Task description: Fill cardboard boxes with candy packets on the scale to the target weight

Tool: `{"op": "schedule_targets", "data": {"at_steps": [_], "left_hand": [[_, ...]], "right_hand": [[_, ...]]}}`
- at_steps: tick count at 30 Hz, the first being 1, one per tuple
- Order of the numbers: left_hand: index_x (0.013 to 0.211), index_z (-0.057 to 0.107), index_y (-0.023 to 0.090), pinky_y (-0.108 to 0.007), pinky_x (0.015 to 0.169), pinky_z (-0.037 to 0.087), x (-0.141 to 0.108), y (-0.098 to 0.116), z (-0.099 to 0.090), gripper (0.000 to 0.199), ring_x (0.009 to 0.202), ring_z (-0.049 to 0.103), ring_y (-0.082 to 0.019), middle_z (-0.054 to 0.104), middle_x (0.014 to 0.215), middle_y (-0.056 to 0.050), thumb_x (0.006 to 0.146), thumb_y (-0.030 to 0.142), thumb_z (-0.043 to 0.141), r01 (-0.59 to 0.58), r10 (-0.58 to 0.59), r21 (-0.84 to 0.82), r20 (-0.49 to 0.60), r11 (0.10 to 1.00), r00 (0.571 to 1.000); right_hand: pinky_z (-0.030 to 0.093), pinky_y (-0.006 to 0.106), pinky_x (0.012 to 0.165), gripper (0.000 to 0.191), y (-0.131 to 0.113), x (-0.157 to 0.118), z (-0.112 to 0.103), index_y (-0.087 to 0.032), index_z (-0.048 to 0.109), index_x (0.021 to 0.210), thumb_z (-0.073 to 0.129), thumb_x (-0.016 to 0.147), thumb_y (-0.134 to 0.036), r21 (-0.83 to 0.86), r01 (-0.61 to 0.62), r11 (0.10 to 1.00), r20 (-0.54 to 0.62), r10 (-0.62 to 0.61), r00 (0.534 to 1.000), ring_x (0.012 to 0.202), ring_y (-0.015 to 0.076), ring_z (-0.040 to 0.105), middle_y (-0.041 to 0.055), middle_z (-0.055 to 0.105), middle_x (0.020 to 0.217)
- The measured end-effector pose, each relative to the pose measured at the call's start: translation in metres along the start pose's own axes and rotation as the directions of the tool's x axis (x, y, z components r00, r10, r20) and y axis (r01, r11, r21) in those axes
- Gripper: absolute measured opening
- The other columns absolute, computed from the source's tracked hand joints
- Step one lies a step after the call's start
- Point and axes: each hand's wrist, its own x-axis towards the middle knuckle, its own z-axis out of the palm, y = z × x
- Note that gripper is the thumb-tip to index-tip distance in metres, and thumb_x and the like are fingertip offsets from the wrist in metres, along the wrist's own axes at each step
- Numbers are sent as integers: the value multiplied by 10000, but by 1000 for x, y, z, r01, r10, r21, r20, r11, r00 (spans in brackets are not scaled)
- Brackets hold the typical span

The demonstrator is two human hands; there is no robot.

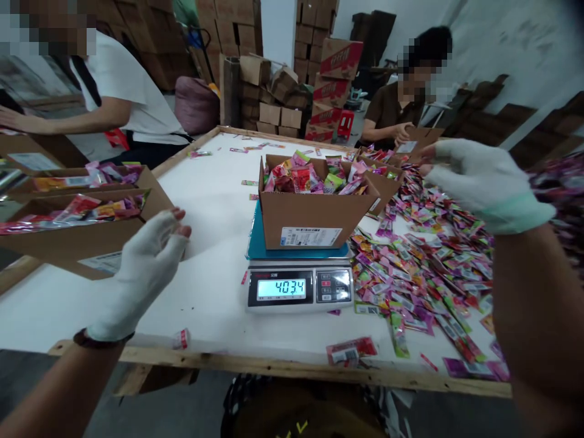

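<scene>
My left hand [148, 274], in a white glove with bare fingertips, is beside the end of a cardboard box of candy packets [73, 240] at the left. Its fingers are apart and hold nothing; whether it touches the box I cannot tell. My right hand [479, 176], gloved the same way, is raised over a pile of small colourful packets [424, 261], fingers apart with nothing visible in them. Between my hands, an open cardboard box [314, 219] full of packets stands on a digital scale [298, 289]. Its display reads about 403.4.
Another filled box [383, 188] stands behind the scale. One co-worker [123, 91] is at the left; a second [401, 103], across the table, holds a cardboard piece [417, 141]. A wooden edge [274, 363] borders the white table. Stacked cartons [335, 85] stand behind.
</scene>
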Motion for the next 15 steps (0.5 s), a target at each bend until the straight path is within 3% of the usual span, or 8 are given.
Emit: {"op": "schedule_targets", "data": {"at_steps": [2, 3, 5, 7, 9, 11, 13, 15], "left_hand": [[1495, 665, 128, -446, 1272, 582, 13, 65, -8, 579, 1391, 726, -248, 721, 1558, -150, 1042, 486, 690, -139, 125, -193, -83, 971, 989], [1471, 684, 123, -436, 1299, 561, 18, 96, -9, 530, 1427, 708, -239, 716, 1570, -141, 1049, 443, 697, -247, 231, -214, -97, 945, 968], [1466, 699, 127, -430, 1354, 505, 24, 149, -4, 477, 1474, 678, -223, 721, 1567, -119, 1067, 387, 687, -458, 443, -197, -115, 867, 889], [1444, 718, 144, -417, 1335, 511, 28, 188, 11, 433, 1451, 689, -221, 747, 1521, -106, 1088, 383, 660, -593, 592, -121, -45, 796, 805], [1414, 730, 173, -429, 1243, 567, 31, 211, 32, 406, 1372, 726, -254, 774, 1433, -108, 1091, 404, 646, -677, 669, 0, 151, 736, 728], [1419, 717, 191, -459, 1137, 599, 34, 223, 52, 393, 1277, 757, -302, 785, 1329, -129, 1089, 376, 607, -724, 636, 171, 375, 668, 675], [1424, 701, 191, -457, 1062, 599, 39, 226, 63, 389, 1211, 773, -328, 791, 1215, -143, 1088, 326, 561, -720, 513, 317, 531, 618, 674], [1361, 717, 186, -420, 991, 589, 43, 226, 61, 346, 1149, 787, -324, 793, 1109, -137, 1089, 303, 539, -680, 382, 427, 595, 595, 708]], "right_hand": [[612, 465, 960, 419, -18, 11, 13, -194, 819, 1263, 689, 1039, -523, 16, 104, 994, 40, -104, 994, 1004, 306, 760, 140, 823, 1126], [614, 471, 975, 450, -24, 15, 19, -185, 823, 1274, 674, 1039, -538, 26, 157, 987, 80, -159, 984, 1017, 309, 759, 145, 825, 1147], [621, 469, 997, 529, -30, 22, 30, -176, 823, 1315, 674, 1013, -584, 78, 261, 962, 172, -270, 947, 1058, 310, 759, 148, 822, 1227], [628, 462, 1005, 616, -30, 25, 41, -186, 820, 1340, 714, 963, -661, 143, 316, 938, 263, -344, 901, 1090, 313, 759, 138, 814, 1281], [639, 444, 949, 701, -27, 24, 51, -197, 799, 1398, 753, 929, -716, 199, 278, 940, 321, -330, 888, 1033, 305, 761, 121, 822, 1216], [635, 408, 828, 794, -21, 23, 58, -195, 734, 1512, 766, 933, -738, 249, 161, 955, 327, -239, 914, 889, 276, 746, 91, 818, 1047], [624, 392, 790, 844, -12, 23, 61, -182, 678, 1577, 757, 950, -741, 304, 68, 950, 267, -153, 952, 848, 262, 735, 77, 806, 987], [636, 416, 845, 800, -1, 25, 63, -168, 714, 1508, 748, 949, -740, 352, 30, 935, 155, -90, 984, 923, 272, 750, 103, 816, 1076]]}}
